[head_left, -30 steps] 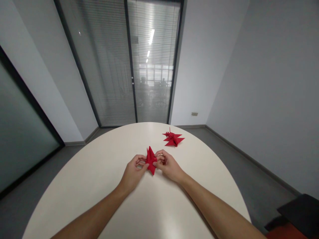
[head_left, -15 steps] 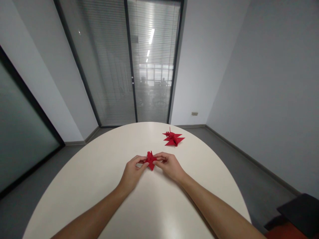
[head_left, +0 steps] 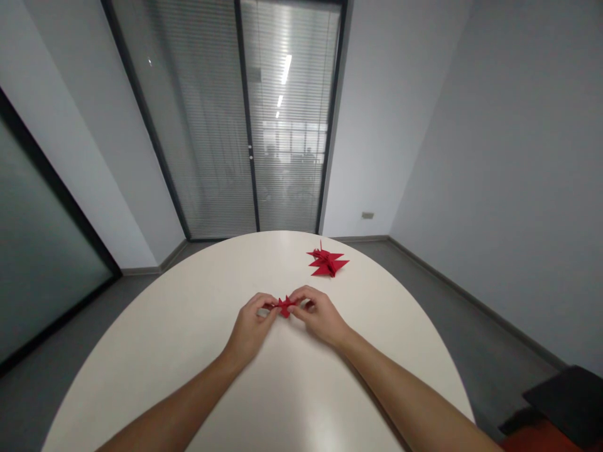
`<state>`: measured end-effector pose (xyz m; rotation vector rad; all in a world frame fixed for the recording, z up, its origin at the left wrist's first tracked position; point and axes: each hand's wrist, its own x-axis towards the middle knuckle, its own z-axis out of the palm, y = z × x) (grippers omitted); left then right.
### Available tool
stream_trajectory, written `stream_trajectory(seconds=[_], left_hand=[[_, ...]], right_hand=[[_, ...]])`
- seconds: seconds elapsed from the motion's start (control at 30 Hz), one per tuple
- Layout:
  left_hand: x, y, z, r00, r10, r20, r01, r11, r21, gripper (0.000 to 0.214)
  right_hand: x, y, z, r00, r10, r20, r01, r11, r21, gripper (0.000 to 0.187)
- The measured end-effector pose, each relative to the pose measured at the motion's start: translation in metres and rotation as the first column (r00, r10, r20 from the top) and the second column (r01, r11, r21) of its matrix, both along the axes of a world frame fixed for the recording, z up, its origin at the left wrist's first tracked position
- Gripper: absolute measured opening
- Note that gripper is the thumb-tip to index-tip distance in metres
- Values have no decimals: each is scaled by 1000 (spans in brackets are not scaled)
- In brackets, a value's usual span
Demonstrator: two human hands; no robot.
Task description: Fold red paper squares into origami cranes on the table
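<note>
A small piece of folded red paper (head_left: 284, 306) is pinched between both of my hands just above the round white table (head_left: 188, 339). My left hand (head_left: 252, 324) grips its left side with thumb and fingers closed. On its right side, my right hand (head_left: 318, 312) pinches it the same way. Most of the paper is hidden between my fingertips. Farther back on the table lie finished red origami figures (head_left: 326, 262), stacked together, beyond my right hand.
A glass door with blinds (head_left: 249, 119) stands behind the table. Grey walls close in on the right and a dark glass panel (head_left: 32, 245) on the left. A black and red seat (head_left: 560, 414) shows at the lower right corner.
The red paper stood up tall between my fingers a second ago. It now looks flatter and smaller, pressed low between both hands. My hands stayed in place.
</note>
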<state>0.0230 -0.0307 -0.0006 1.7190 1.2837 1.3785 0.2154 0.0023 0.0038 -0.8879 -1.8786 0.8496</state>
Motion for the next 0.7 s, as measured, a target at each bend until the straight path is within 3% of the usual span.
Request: stream_trajectory(seconds=[0.3,0.7], left_hand=[[2,-2,3,999,-41,-4,41,994,-99,21],[3,-2,-1,998,-7,57,11,998,-57,23]], right_hand=[[-1,-1,2,998,35,45,-32,997,-64,16],[-3,1,-3,994,54,-99,-71,980,-183,24]])
